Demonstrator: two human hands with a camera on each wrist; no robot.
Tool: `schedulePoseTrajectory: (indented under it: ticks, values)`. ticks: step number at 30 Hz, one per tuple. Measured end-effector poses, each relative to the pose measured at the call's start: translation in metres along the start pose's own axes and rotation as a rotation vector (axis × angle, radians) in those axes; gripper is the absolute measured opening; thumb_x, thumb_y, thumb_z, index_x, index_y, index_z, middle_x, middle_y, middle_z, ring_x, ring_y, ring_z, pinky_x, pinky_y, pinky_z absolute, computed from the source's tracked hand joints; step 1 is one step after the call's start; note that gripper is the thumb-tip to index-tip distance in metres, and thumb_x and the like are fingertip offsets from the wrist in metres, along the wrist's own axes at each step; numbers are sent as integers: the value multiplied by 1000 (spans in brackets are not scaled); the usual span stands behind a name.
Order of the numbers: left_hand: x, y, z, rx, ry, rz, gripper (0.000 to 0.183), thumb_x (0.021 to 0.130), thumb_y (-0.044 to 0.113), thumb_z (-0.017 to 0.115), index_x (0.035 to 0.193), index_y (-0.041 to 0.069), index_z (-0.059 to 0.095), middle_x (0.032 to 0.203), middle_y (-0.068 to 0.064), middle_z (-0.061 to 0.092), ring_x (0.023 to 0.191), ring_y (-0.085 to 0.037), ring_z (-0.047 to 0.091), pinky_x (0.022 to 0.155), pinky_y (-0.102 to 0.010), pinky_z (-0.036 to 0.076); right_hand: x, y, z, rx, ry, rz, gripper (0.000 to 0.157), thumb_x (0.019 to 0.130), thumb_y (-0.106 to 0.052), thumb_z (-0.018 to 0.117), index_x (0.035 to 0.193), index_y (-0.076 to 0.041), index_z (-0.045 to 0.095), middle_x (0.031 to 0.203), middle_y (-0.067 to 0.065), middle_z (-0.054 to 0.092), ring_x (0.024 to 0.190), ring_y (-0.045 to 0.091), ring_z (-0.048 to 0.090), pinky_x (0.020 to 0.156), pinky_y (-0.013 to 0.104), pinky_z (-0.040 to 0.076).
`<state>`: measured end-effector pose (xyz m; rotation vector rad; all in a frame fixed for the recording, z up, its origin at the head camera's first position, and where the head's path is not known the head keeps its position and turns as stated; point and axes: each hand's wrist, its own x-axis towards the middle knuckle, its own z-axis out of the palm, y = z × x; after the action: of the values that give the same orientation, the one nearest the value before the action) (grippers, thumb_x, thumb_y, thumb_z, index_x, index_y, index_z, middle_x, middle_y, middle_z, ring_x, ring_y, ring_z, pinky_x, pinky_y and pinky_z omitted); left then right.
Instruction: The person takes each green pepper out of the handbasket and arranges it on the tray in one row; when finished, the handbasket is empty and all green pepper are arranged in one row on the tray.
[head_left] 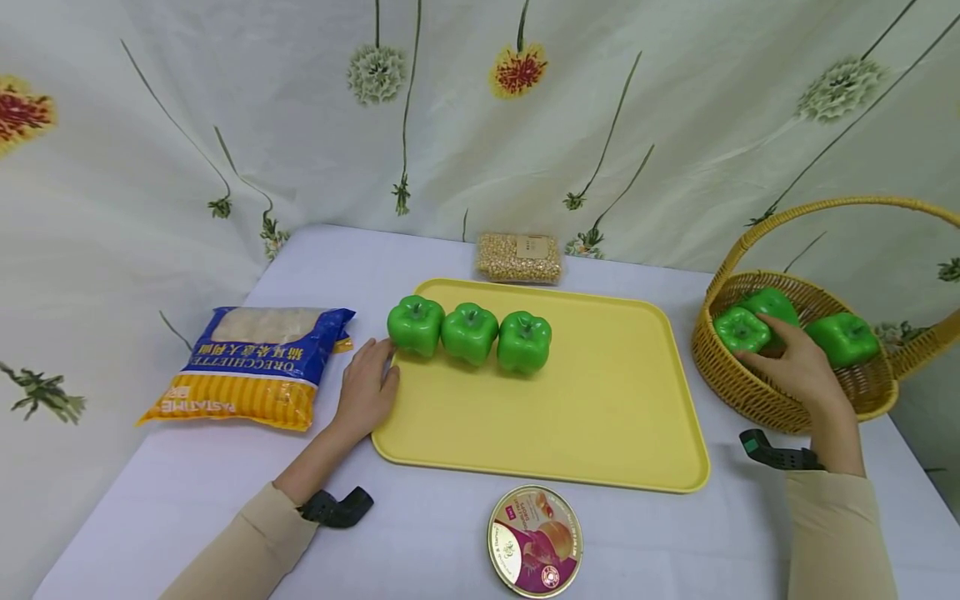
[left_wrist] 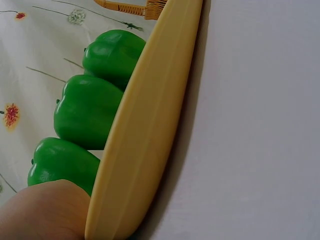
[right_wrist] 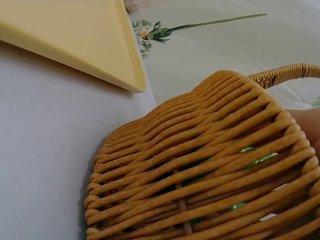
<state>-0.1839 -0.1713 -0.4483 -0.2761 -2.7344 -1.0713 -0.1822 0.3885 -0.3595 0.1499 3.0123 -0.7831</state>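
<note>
My right hand point(head_left: 799, 364) reaches into a wicker basket point(head_left: 731, 379) at the right. Its thumb and fingers grip a green bell pepper point(head_left: 742, 330) there. Two more peppers lie in the basket, one behind that hand and another green pepper point(head_left: 844, 339) to its right. The basket's wall hides most of this hand in the right wrist view. On the left, my left hand point(head_left: 367, 390) rests at the edge of a yellow tray point(head_left: 600, 417), fingertips right by the nearest of three green peppers point(head_left: 469, 333) standing in a row along its left part.
Left of the tray lies a blue and yellow bag of orecchiette pasta point(head_left: 247, 362). A clear pack of small tan grains point(head_left: 519, 257) sits behind the tray, and a round tin point(head_left: 536, 541) stands in front. The basket's tall handle point(head_left: 840, 202) arches over it.
</note>
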Motion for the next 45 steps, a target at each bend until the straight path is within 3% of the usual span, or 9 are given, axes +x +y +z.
schedulePoseTrajectory:
  ticks: [6, 11, 16, 22, 25, 33, 36, 41, 45]
  values:
    - [-1, 1, -1, 2, 19, 11, 41, 96, 4, 45, 135, -9, 47, 139, -29, 50, 142, -49, 26, 114, -65, 18, 1, -2, 1, -6, -2, 24, 89, 92, -36, 65, 155, -1, 14, 149, 42, 21, 128, 65, 26, 96, 76, 31]
    - [-2, 1, 0, -2, 34, 17, 41, 95, 3, 46, 134, -9, 48, 138, -29, 50, 141, -49, 27, 113, -66, 19, 0, -4, 1, -13, 31, 68, 93, 91, -45, 64, 155, 0, 14, 146, 44, 25, 127, 65, 28, 96, 76, 32]
    - [-1, 2, 0, -4, 33, 22, 41, 95, 3, 46, 135, -9, 47, 138, -29, 50, 141, -50, 27, 113, -66, 19, -5, -4, -5, 66, 70, 144, 102, 88, -55, 62, 155, 0, 10, 151, 42, 18, 132, 64, 23, 98, 76, 30]
    - [-1, 2, 0, -3, 20, 13, 42, 96, 4, 45, 135, -8, 47, 139, -28, 50, 142, -48, 26, 114, -65, 18, -16, -2, -17, 143, 224, 183, 94, 91, -50, 59, 153, 6, 14, 152, 39, 21, 134, 61, 27, 101, 73, 32]
    - [-1, 1, 0, -4, 11, 2, 42, 96, 5, 45, 136, -8, 46, 139, -28, 50, 143, -47, 25, 115, -64, 17, -22, -6, -24, 179, 296, 227, 90, 91, -48, 59, 154, 2, 18, 154, 34, 24, 137, 55, 28, 107, 70, 29]
    - [0, 0, 1, 4, 17, 2, 40, 95, 3, 47, 134, -8, 48, 139, -28, 50, 142, -47, 26, 115, -64, 18, -35, -24, -38, 254, 408, 318, 82, 91, -44, 61, 157, -16, 20, 159, 18, 26, 145, 36, 29, 116, 48, 33]
    - [0, 0, 2, 5, 17, 3, 40, 95, 2, 47, 134, -8, 48, 139, -28, 50, 143, -47, 25, 115, -64, 18, -39, -31, -39, 235, 409, 306, 83, 91, -45, 61, 157, -24, 17, 161, 16, 23, 143, 37, 30, 107, 40, 41]
    - [0, 0, 2, 5, 24, 8, 40, 95, 3, 47, 134, -8, 48, 139, -28, 50, 142, -48, 26, 114, -65, 18, -45, -45, -34, 194, 394, 194, 83, 91, -43, 63, 157, -28, 15, 159, 19, 25, 136, 43, 36, 101, 38, 45]
    - [0, 0, 1, 1, 28, 10, 41, 95, 3, 46, 134, -8, 48, 140, -28, 50, 142, -48, 27, 114, -66, 19, -46, -55, -26, 196, 351, 52, 83, 91, -37, 66, 157, -29, 18, 151, 26, 35, 119, 38, 43, 80, 14, 44]
